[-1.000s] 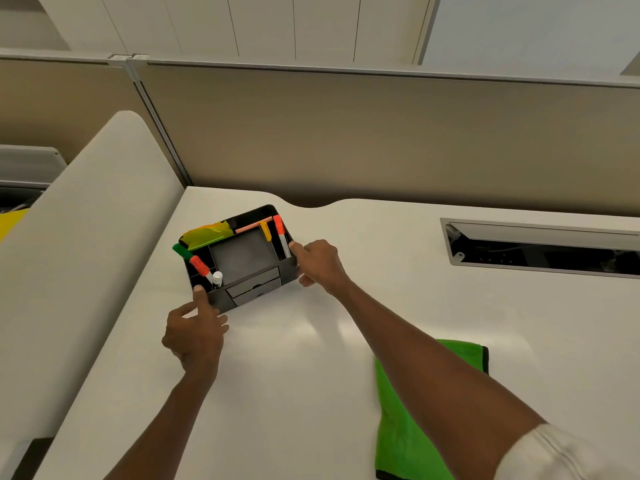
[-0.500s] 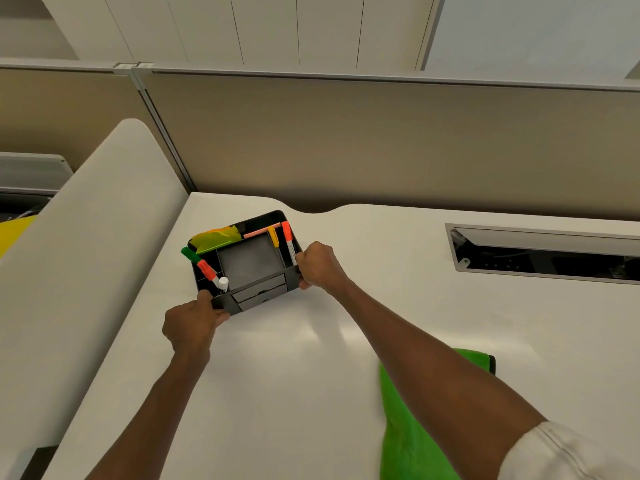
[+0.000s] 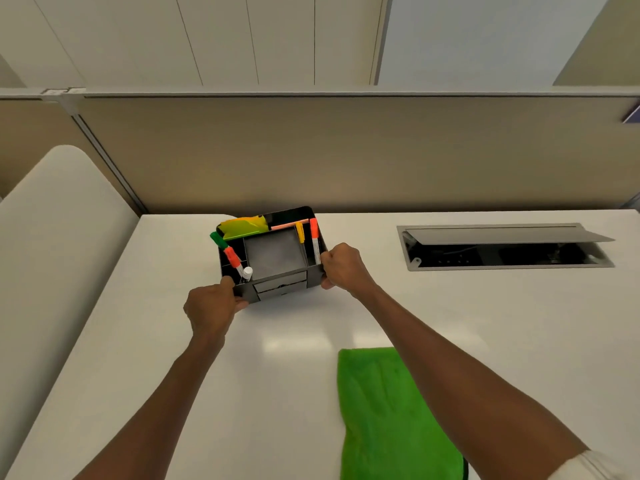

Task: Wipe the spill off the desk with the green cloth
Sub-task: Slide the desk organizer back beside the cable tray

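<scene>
A black desk organizer (image 3: 277, 254) with markers and sticky notes stands near the back left of the white desk (image 3: 485, 323). My left hand (image 3: 211, 306) grips its front left corner. My right hand (image 3: 341, 266) grips its right side. The green cloth (image 3: 388, 417) lies flat on the desk near me, partly under my right forearm. No spill is visible on the desk surface.
An open cable hatch (image 3: 505, 245) is set into the desk at the back right. A beige partition wall (image 3: 346, 150) runs along the desk's far edge. A rounded white panel (image 3: 52, 237) borders the left side.
Both hands closed on the organizer, which has turned to sit more square to the partition and moved slightly toward the back.
</scene>
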Available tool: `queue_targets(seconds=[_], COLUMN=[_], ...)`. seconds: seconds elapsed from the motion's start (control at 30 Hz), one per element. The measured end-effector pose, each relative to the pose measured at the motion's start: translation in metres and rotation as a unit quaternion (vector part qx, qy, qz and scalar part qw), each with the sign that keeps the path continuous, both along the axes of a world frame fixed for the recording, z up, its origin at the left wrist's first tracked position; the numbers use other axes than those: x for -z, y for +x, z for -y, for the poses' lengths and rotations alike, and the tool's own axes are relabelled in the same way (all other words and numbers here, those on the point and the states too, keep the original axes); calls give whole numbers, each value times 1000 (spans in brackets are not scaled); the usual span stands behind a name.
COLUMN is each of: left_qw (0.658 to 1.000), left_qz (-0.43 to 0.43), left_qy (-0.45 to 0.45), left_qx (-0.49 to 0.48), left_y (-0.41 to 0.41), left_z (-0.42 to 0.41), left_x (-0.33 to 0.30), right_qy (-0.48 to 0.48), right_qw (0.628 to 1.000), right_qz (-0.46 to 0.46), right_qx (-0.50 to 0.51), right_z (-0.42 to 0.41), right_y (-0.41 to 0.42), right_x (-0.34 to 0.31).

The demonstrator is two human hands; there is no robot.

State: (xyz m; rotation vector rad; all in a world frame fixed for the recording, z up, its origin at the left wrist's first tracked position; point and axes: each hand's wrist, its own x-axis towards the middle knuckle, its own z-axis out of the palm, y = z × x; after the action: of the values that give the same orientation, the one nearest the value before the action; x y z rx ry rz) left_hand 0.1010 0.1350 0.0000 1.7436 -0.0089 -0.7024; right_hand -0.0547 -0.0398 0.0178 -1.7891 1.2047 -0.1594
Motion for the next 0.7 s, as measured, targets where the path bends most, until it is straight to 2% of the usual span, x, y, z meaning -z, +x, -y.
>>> queue_targets(seconds=[0.1,0.23,0.37,0.5,0.7], left_qw=[996,996,993,989,983], left_qz=[60,14,8,54,75], left_qy=[52,14,12,47,62], left_qx=[42,84,117,129,154], left_y=[-21,-46,-66,-83,-90], left_z=[31,66,95,118,134], left_x=[-1,3,6,4,8], right_qy=[9,-14,-19,-16,-17], right_qw=[999,998,997,995,996], right_qz=[12,-6,0,4,-15], right_qx=[41,62,76,96,90], right_z=[19,47,71,86,97], right_y=[-31,-67,-98,-116,-129], right_x=[4,6,12,16,22])
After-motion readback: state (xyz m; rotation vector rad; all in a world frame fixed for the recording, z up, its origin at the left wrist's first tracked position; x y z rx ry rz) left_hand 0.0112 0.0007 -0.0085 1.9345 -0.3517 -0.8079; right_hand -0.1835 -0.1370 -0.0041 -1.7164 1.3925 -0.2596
